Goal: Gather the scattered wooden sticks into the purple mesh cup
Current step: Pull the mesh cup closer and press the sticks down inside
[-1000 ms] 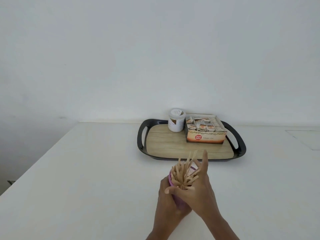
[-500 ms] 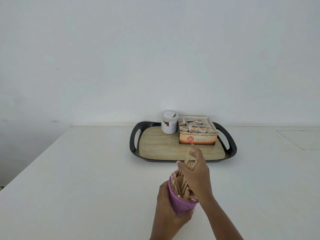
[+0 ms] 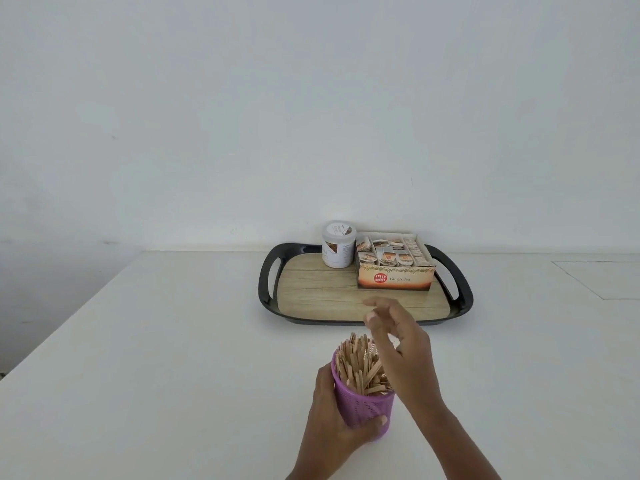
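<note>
The person's bare left hand [image 3: 332, 420] leads into a slender bare left forearm [image 3: 311, 459], uncovered down to the picture's lower edge. The bare right hand [image 3: 403, 344] joins a long bare right forearm [image 3: 450, 438], likewise uncovered as far as the edge. The left thumb [image 3: 375, 421] shows a short-trimmed nail. The right hand's fingers [image 3: 375, 320] are motion-blurred, so their detail cannot be made out.

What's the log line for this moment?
left hand: grips purple mesh cup | right hand: above cup, fingers loose, holding nothing | wooden sticks: standing in cup
</note>
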`<state>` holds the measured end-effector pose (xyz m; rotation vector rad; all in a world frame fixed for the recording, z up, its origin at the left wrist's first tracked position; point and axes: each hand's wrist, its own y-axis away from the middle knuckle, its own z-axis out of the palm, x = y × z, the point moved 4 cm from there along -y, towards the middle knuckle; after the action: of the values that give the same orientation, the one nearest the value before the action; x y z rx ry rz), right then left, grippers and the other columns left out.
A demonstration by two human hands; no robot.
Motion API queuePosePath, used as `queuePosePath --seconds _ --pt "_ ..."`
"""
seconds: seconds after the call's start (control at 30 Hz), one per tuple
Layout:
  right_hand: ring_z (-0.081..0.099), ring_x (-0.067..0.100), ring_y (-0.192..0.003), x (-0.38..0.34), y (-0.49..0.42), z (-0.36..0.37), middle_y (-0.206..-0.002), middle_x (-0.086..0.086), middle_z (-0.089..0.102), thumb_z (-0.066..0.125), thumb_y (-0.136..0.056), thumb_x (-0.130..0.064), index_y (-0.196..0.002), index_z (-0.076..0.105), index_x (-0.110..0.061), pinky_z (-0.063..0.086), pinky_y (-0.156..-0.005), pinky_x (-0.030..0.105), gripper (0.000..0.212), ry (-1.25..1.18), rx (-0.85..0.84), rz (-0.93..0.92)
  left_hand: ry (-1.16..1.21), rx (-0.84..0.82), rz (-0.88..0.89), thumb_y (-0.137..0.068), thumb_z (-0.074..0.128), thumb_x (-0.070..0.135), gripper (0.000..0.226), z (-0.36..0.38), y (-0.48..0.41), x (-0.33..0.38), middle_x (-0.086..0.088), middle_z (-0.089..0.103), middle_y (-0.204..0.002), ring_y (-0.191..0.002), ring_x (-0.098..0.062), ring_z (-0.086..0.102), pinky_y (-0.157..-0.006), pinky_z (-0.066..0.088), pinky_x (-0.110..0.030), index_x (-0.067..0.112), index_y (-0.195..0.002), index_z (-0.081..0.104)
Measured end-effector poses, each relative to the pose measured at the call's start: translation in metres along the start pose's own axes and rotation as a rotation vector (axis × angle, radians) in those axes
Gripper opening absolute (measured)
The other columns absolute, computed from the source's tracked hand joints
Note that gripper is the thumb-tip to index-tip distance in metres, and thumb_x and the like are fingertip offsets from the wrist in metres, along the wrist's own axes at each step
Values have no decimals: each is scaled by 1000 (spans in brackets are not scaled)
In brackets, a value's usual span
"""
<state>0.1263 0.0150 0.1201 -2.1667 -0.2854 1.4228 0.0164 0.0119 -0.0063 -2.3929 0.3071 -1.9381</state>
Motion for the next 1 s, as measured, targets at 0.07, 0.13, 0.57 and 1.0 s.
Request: queuePosePath --seconds 0.07,0.13,0.57,1.0 --pt "59 -9 -93 -2 -1 2 -91 -19 63 44 -94 -20 -104 60 -28 44 -80 1 20 70 -61 -38 20 6 3 -48 83 40 86 1 0 0 26 46 -119 -108 19 45 -80 44 -1 49 -115 30" --pt "55 -10 -97 4 5 14 -103 -14 64 41 -97 -20 -110 61 -23 43 -91 10 25 233 -286 -50 27 21 12 -50 84 34 84 2 0 2 24 47 -117 -107 19 45 -80 43 0 45 -114 32" --pt "49 1 -121 78 57 10 -136 -10 43 79 -54 -25 -135 22 -33 50 -88 17 99 -467 -502 426 128 -128 5 -50 85 25 88 1 -11 2 9 50 -127 -115 0 52 -86 50 -16 32 -124 36" --pt "53 5 -112 99 46 18 -119 -10 54 92 -46 -20 -122 39 -31 51 -81 9 92 -184 -182 223 -125 -270 -1 -65 79 39 86 -19 -8 -12 20 36 -138 -128 2 38 -99 31 -2 36 -130 24"
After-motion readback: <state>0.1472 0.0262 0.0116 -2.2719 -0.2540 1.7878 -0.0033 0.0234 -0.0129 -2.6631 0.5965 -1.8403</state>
